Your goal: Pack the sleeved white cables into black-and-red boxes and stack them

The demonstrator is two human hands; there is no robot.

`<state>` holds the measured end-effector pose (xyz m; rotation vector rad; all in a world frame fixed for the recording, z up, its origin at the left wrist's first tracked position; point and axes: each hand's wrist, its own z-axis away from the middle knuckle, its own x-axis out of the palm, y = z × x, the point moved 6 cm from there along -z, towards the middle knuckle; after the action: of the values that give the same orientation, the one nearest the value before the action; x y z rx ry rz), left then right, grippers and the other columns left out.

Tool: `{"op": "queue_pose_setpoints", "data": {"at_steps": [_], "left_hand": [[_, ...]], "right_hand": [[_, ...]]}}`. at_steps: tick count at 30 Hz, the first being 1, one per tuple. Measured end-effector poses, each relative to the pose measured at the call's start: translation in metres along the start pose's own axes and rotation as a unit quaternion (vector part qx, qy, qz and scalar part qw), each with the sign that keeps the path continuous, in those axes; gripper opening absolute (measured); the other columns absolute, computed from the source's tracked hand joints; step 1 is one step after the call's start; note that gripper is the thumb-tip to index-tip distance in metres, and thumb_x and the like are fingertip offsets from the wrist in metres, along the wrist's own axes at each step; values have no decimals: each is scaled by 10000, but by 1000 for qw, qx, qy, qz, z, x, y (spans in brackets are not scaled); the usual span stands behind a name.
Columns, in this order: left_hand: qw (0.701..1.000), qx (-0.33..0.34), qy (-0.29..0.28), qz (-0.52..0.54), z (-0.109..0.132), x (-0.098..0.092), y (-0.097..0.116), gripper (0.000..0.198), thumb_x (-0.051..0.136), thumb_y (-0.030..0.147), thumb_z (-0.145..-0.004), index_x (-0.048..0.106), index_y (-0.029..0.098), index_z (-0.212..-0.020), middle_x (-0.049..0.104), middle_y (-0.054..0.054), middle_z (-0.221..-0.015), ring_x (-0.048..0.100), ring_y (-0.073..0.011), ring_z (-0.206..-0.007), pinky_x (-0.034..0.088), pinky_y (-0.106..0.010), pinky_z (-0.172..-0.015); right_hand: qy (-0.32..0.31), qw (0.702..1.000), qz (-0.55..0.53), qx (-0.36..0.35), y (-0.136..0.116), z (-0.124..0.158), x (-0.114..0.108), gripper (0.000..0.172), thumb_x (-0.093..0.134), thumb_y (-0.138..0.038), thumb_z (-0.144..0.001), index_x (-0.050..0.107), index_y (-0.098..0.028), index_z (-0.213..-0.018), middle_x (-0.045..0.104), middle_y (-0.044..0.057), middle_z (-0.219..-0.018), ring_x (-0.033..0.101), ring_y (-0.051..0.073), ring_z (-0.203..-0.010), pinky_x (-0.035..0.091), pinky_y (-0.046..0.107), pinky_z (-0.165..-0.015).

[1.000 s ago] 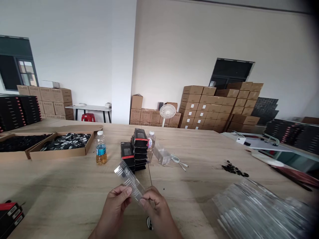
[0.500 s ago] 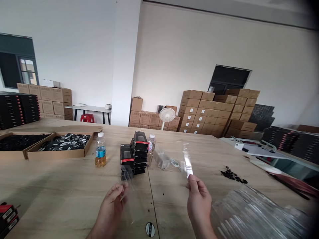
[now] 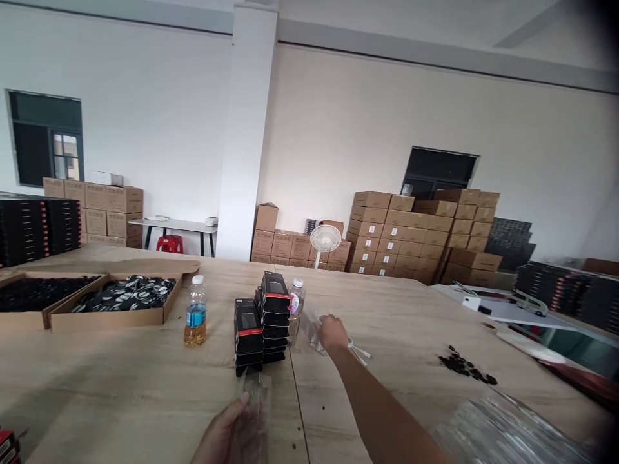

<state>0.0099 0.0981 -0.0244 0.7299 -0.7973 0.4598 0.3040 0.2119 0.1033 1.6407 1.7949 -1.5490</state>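
My left hand [image 3: 232, 435] is low near the table's front edge, with a clear plastic piece [image 3: 256, 390] at its fingers; the grip itself is blurred. My right hand [image 3: 332, 332] is stretched far forward and rests on a small pile of clear plastic pieces [image 3: 312, 328] beside a stack of black boxes with red bands [image 3: 264, 328]. Whether the right hand has let go of the strip it held I cannot tell. A white cable [image 3: 360, 351] lies just right of that hand.
Two bottles stand by the boxes, one with amber liquid [image 3: 195, 320] and one clear [image 3: 296, 303]. Cardboard trays of dark parts [image 3: 116, 296] sit at the left. Small black parts [image 3: 464, 366] and a heap of clear plastic [image 3: 507, 432] lie at the right. Cartons [image 3: 416, 225] line the wall.
My hands pulled apart, each with a clear piece. The right hand then reached forward to the clear pile by the boxes; the left hand dropped lower. The camera tilted up.
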Motion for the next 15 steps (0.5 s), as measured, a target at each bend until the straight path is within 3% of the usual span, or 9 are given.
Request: {"op": "queue_pose_setpoints", "data": {"at_steps": [2, 4, 7, 11, 13, 15], "left_hand": [[1000, 27, -14, -7, -1, 0, -1, 203, 773, 185, -735, 571, 205, -721, 743, -42, -810, 720, -197, -782, 526, -320, -793], [999, 48, -14, -7, -1, -1, -1, 257, 794, 131, -685, 549, 208, -699, 743, -35, -806, 721, -195, -780, 527, -314, -786], [997, 77, 10, -24, 1, -2, 2, 239, 762, 109, -685, 543, 204, -702, 747, -60, -821, 724, -202, -770, 533, -320, -771], [991, 123, 24, -44, 6, -2, 10, 208, 727, 100, -707, 576, 198, -811, 753, -65, -880, 721, -185, -774, 535, -306, -763], [989, 135, 25, -53, 9, -2, 13, 236, 744, 115, -698, 589, 196, -856, 752, -58, -910, 716, -176, -771, 535, -302, -757], [986, 147, 20, -69, 13, 1, 15, 264, 774, 145, -677, 605, 190, -875, 750, -60, -941, 713, -177, -780, 535, -301, -749]], "right_hand": [[6, 1000, -5, -25, -2, 7, -4, 156, 599, -249, -883, 694, -162, -971, 683, 104, -1105, 578, 238, -1129, 405, 417, -1021], [13, 999, -18, -41, -2, 17, -13, 253, 519, -179, -871, 706, -156, -1038, 663, 147, -1164, 532, 262, -1196, 357, 393, -1062], [-23, 998, -50, -44, 1, 45, -19, 332, 435, -204, -860, 723, -162, -1018, 699, 137, -1050, 598, 275, -1071, 418, 394, -981], [-187, 974, -116, -60, -3, 120, -6, 239, 551, -310, -789, 747, -181, -836, 715, 36, -773, 649, 219, -764, 503, 315, -712], [-275, 948, -146, -71, -12, 166, 1, 212, 688, -302, -673, 756, -192, -841, 704, 2, -747, 624, 181, -693, 481, 261, -625], [-348, 921, -152, -88, -25, 204, 3, 323, 768, -216, -549, 756, -208, -871, 685, -12, -787, 583, 151, -668, 436, 226, -581]]}}
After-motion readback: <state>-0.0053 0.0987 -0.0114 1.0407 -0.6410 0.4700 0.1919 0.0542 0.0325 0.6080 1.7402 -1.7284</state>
